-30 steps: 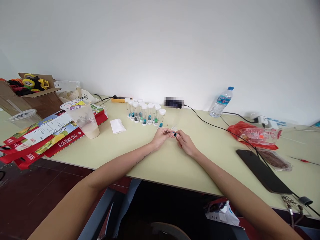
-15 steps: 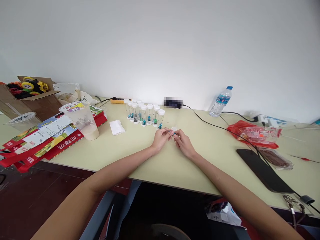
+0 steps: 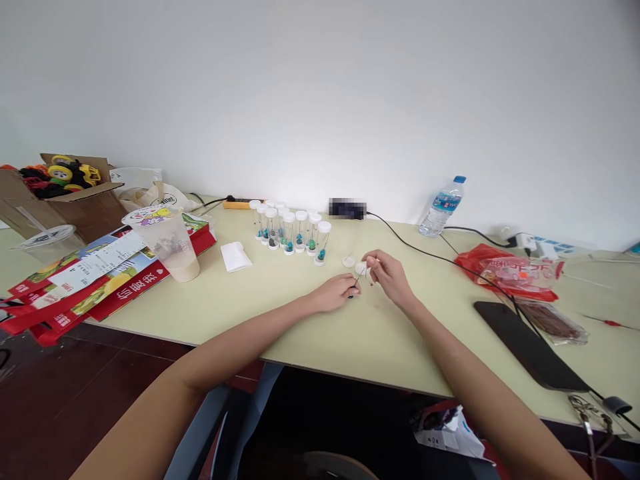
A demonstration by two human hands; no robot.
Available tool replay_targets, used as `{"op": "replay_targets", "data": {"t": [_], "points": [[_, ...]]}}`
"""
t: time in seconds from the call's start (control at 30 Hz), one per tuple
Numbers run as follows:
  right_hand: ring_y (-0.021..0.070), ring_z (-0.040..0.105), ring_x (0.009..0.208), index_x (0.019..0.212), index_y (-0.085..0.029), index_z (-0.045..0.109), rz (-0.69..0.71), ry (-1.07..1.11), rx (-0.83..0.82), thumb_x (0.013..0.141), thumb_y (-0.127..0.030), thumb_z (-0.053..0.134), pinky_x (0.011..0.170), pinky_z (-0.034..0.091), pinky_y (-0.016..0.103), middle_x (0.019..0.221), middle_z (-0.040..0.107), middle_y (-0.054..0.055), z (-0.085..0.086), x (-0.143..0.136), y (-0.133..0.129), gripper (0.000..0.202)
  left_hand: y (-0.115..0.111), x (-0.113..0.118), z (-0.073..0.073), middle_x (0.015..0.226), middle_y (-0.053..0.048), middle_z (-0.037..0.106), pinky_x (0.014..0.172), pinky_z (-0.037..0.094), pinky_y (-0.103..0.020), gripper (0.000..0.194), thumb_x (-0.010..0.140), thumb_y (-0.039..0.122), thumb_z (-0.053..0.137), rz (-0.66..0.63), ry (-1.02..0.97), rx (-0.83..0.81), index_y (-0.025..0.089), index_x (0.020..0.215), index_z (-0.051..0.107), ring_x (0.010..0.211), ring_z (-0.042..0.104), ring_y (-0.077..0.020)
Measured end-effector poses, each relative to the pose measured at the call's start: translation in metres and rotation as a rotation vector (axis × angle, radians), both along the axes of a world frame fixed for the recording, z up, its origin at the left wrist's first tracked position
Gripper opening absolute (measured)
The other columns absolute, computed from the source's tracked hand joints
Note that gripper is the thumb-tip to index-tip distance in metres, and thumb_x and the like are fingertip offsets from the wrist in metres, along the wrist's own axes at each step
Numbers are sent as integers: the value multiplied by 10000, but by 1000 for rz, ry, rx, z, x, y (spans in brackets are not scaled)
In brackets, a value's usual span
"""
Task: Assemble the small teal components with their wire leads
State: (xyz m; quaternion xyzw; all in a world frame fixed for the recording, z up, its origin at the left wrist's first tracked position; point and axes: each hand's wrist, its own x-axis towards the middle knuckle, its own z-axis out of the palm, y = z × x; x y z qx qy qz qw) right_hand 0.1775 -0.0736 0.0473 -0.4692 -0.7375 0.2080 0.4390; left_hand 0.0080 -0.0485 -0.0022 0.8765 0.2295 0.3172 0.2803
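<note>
My left hand (image 3: 334, 293) rests low over the table (image 3: 300, 333), its fingers closed on a small dark item (image 3: 353, 293) with a thin stem pointing up. To its right, my right hand (image 3: 390, 273) is raised a little, thumb and fingertips pinched together near the top of that stem; what it holds is too small to name. White round pieces (image 3: 349, 262) lie just beyond the hands. Behind my left hand, several clear tubes with white caps (image 3: 324, 228) stand in a group, with blue, green and dark bits inside.
On the left are a folded tissue (image 3: 235, 257), a drink cup (image 3: 173, 247), red bags (image 3: 125, 287) and a cardboard box (image 3: 85, 207). A water bottle (image 3: 443, 207), a red plastic bag (image 3: 510, 270) and a black phone (image 3: 527, 343) lie to the right, with cables.
My hands have come apart slightly. My left hand has moved nearer to me and to the right; my right hand has shifted right, uncovering the white pieces.
</note>
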Motion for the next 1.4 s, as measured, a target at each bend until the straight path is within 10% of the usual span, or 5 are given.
{"op": "replay_targets", "data": {"t": [0.27,0.5,0.8,0.97,1.4], "points": [[109,500,610,822,-170,646,429,83,-266,801,-367,541,583,417,255,727,571,22,11,-1,-4,224,7,2,2,918,-49,576,812,420,-291,227,851,207,357,-80,-43,-33,184,933,567,900,529,-150],[125,537,646,763,-189,700,313,53,-145,759,-363,591,632,448,280,790,600,39,11,11,4,206,21,18,1,1103,-82,447,913,371,-348,310,810,203,430,408,-355,94,200,1119,416,1069,434,-179],[122,571,569,759,-161,644,7,482,-11,762,-408,585,549,476,258,687,623,39,20,30,10,255,46,61,-9,1328,-149,301,1014,232,-389,695,707,197,585,515,-400,-202,194,1290,206,1261,262,-255],[98,589,583,799,-179,603,-165,736,196,788,-397,563,582,506,233,716,611,17,19,44,20,222,57,66,-15,1006,-80,560,893,352,-367,412,714,130,548,507,-368,-343,190,1114,473,1002,500,-207],[118,631,703,904,-172,590,-272,810,311,797,-377,552,753,530,306,785,624,29,6,47,29,235,51,59,-8,948,-33,492,838,396,-292,365,660,94,605,507,-561,-277,229,999,600,920,513,-155]]}}
